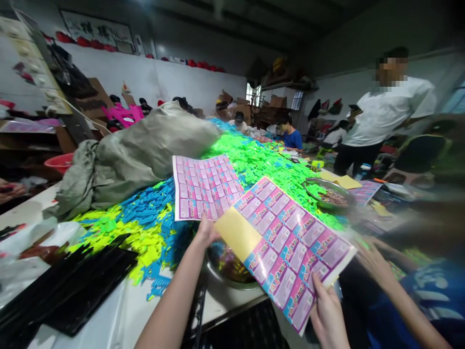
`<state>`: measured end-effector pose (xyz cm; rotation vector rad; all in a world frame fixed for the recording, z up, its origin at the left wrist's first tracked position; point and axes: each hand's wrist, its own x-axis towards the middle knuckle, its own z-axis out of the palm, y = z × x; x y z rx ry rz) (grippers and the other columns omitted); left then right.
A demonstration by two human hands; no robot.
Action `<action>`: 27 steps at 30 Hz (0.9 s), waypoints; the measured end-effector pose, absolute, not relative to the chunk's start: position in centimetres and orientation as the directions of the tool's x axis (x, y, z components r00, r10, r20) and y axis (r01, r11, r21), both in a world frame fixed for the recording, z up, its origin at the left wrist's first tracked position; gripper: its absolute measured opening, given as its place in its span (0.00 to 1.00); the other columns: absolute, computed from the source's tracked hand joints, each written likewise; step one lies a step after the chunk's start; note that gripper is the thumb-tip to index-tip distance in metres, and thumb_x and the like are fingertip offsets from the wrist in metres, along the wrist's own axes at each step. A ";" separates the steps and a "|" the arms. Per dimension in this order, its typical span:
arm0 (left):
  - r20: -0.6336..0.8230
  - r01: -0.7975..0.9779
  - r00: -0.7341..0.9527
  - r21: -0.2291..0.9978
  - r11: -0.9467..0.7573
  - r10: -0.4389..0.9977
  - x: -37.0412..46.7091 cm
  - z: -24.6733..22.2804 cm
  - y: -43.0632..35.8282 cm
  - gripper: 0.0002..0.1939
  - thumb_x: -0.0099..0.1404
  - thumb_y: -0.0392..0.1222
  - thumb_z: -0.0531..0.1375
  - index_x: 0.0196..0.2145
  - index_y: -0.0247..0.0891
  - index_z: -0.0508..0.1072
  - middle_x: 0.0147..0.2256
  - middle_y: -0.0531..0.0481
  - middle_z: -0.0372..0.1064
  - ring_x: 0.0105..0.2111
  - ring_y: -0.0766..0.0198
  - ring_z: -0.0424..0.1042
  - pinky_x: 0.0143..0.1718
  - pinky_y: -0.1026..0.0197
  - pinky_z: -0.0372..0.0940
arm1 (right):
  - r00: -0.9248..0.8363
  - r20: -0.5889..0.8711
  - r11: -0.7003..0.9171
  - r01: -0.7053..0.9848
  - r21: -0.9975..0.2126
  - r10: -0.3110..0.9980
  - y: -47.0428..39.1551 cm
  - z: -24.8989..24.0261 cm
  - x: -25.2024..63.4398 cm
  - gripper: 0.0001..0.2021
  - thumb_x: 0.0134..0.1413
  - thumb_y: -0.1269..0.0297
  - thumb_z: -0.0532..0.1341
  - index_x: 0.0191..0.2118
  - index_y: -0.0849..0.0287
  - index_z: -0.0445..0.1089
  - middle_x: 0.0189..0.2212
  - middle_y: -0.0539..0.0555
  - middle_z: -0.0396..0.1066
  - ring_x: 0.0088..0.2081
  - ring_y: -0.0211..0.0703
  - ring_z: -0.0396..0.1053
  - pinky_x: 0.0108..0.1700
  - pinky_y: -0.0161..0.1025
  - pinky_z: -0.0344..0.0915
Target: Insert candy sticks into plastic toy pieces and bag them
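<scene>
My left hand [206,232] grips the lower edge of a sticker sheet [205,186] printed in pink and blue, tilted up over the table. In my right hand [327,308] is a second, nearer sticker sheet [286,247] reading "TOY CANDY", pinched at its lower right edge. Part of that sheet's yellow backing [238,232] is bare of labels at its left corner. Beneath the sheets sits a metal bowl [236,281] of shiny wrapped pieces, partly hidden. Behind them spreads a big heap of green plastic pieces [269,160], with blue pieces [145,203] and yellow ones to the left.
A large grey sack [145,145] lies on the heap. Black trays [83,286] are stacked at the left front. Another metal bowl [329,194] stands to the right. A co-worker's hand [374,261] is close by on the right; a person in white [388,116] stands behind.
</scene>
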<state>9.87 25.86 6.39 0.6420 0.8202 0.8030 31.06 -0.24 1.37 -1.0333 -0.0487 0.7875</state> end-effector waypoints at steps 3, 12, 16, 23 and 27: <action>-0.388 -0.319 0.476 0.760 0.566 0.789 9.5 6.9 23.9 0.37 0.60 0.64 0.37 0.40 0.28 0.70 0.18 0.45 0.69 0.17 0.61 0.68 0.19 0.63 0.59 | 0.728 -0.323 0.271 -0.570 -0.776 0.605 0.0 1.8 31.2 0.30 0.35 0.61 0.69 0.49 0.56 0.64 0.32 0.48 0.75 0.32 0.44 0.73 0.39 0.43 0.71; -0.096 -0.379 0.675 0.806 0.455 0.732 6.7 10.6 18.7 0.44 0.54 0.71 0.39 0.49 0.31 0.67 0.39 0.39 0.73 0.41 0.52 0.71 0.41 0.55 0.65 | 0.688 -0.304 0.105 -0.484 -0.869 0.659 -0.8 3.5 34.0 0.24 0.29 0.61 0.71 0.38 0.60 0.69 0.27 0.51 0.75 0.25 0.47 0.72 0.29 0.42 0.70; 0.037 -0.200 0.577 0.975 0.098 0.816 5.7 10.7 16.6 0.28 0.51 0.55 0.61 0.47 0.37 0.68 0.43 0.44 0.72 0.41 0.56 0.71 0.43 0.57 0.65 | 0.685 -0.203 0.055 -0.336 -0.940 0.700 -1.3 2.9 35.4 0.19 0.32 0.59 0.70 0.35 0.60 0.70 0.29 0.52 0.75 0.30 0.47 0.72 0.32 0.41 0.68; 0.570 0.131 0.417 0.733 -0.667 0.708 4.1 9.6 12.4 0.10 0.57 0.37 0.57 0.37 0.40 0.74 0.33 0.49 0.75 0.30 0.62 0.74 0.32 0.62 0.68 | 0.852 0.085 0.257 -0.059 -0.965 0.516 0.1 3.3 35.7 0.16 0.30 0.61 0.70 0.29 0.59 0.69 0.22 0.47 0.70 0.31 0.42 0.68 0.37 0.38 0.64; 0.799 -0.063 0.586 0.210 -0.976 0.135 4.8 11.0 7.9 0.12 0.58 0.33 0.56 0.40 0.38 0.72 0.36 0.44 0.75 0.36 0.62 0.73 0.36 0.61 0.68 | 0.904 0.119 0.407 -0.065 -0.911 0.410 0.7 6.6 36.3 0.18 0.28 0.55 0.68 0.30 0.55 0.68 0.31 0.49 0.71 0.37 0.42 0.68 0.38 0.39 0.63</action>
